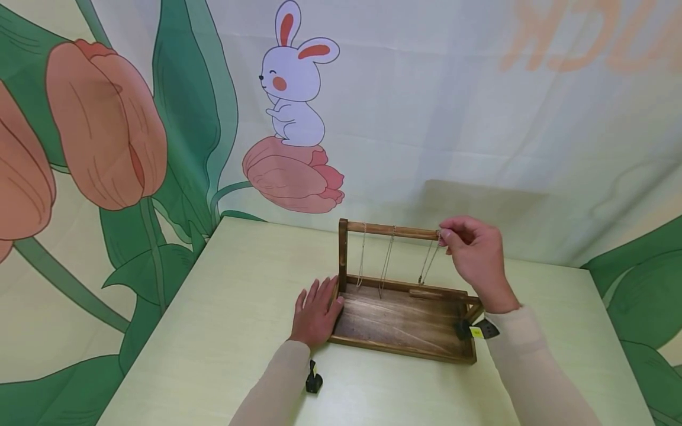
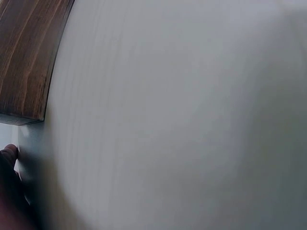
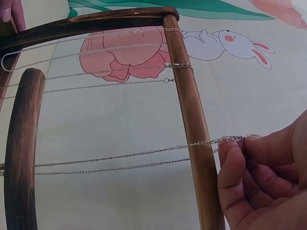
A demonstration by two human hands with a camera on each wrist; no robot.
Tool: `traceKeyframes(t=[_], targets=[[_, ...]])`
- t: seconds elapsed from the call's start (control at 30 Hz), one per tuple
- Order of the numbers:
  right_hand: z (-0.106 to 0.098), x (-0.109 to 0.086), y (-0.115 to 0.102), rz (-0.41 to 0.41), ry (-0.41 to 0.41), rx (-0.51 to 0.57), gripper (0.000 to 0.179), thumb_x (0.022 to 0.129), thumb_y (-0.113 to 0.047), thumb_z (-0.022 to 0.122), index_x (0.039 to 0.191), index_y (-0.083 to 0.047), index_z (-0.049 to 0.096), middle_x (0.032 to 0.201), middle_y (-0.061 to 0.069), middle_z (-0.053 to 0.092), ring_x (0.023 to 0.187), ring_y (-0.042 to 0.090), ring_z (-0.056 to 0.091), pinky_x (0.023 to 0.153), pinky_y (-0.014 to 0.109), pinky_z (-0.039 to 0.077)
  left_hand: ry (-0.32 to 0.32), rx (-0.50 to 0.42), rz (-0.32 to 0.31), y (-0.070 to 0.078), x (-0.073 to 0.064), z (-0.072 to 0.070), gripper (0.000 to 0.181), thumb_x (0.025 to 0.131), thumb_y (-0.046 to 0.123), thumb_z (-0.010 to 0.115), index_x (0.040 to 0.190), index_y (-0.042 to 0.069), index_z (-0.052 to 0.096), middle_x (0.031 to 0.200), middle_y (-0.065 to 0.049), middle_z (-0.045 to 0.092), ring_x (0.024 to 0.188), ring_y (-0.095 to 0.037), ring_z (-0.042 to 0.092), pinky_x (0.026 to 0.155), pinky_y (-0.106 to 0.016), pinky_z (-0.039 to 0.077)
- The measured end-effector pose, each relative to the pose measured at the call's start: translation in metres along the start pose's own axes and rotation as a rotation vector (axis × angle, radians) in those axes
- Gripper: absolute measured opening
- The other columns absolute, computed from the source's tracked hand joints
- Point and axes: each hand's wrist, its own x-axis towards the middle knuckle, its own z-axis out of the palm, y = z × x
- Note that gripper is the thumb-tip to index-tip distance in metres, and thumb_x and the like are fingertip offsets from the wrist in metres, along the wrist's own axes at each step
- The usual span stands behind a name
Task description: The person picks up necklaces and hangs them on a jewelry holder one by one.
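Note:
A dark brown wooden jewelry stand [image 1: 399, 349] has a tray base, a left post [image 1: 343, 254] and a top bar [image 1: 394, 229]. Near the bar's right end, my right hand [image 1: 479, 260] pinches a silver chain necklace [image 3: 225, 140] between thumb and forefinger. That chain loops over the bar and hangs down toward the tray. Two more chain necklaces, a middle one [image 3: 105, 72] and one nearer the post [image 3: 110, 34], hang from the same bar. My left hand [image 1: 315, 313] rests against the tray's left end, fingers extended and thumb at the rim.
A shorter wooden rod [image 3: 21, 143] sits low over the back of the tray. The stand is on a pale table [image 1: 240, 284], with a printed backdrop [image 1: 389, 118] of a rabbit and tulips behind it. Black wrist cameras sit by both sleeves.

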Motion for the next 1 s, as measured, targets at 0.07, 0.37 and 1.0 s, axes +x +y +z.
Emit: traceKeyframes(t=[0.07, 0.37, 1.0], targets=[[0.0001, -0.0003, -0.0008, -0.007, 0.001, -0.004, 0.013, 0.1, -0.003, 0.066, 0.105, 0.006, 0.074, 0.09, 0.016, 0.074, 0.073, 0.001, 0.067, 0.065, 0.017, 0.057, -0.003, 0.003, -0.002, 0.0002, -0.0003, -0.0002, 0.061, 0.111, 0.05, 0.037, 0.167, 0.029, 0.026, 0.173, -0.004, 0.031, 0.164, -0.03, 0.017, 0.131, -0.058, 0.007], [0.0014, 0.0001, -0.0008, -0.053, 0.015, -0.015, 0.013, 0.1, -0.006, 0.068, 0.105, 0.003, 0.077, 0.095, 0.024, 0.076, 0.074, -0.001, 0.067, 0.067, 0.014, 0.056, 0.003, 0.007, 0.006, -0.0005, -0.0014, 0.0003, 0.061, 0.111, 0.051, 0.036, 0.166, 0.028, 0.028, 0.172, -0.004, 0.032, 0.164, -0.03, 0.018, 0.131, -0.058, 0.008], [0.0047, -0.0009, 0.0063, -0.198, 0.073, -0.169, 0.014, 0.097, -0.002, 0.07, 0.102, -0.004, 0.083, 0.096, 0.016, 0.081, 0.077, -0.014, 0.061, 0.07, 0.005, 0.048, 0.003, 0.017, 0.003, -0.0046, 0.0026, 0.0044, 0.06, 0.111, 0.049, 0.038, 0.166, 0.028, 0.028, 0.173, -0.003, 0.032, 0.164, -0.03, 0.018, 0.131, -0.058, 0.009]])
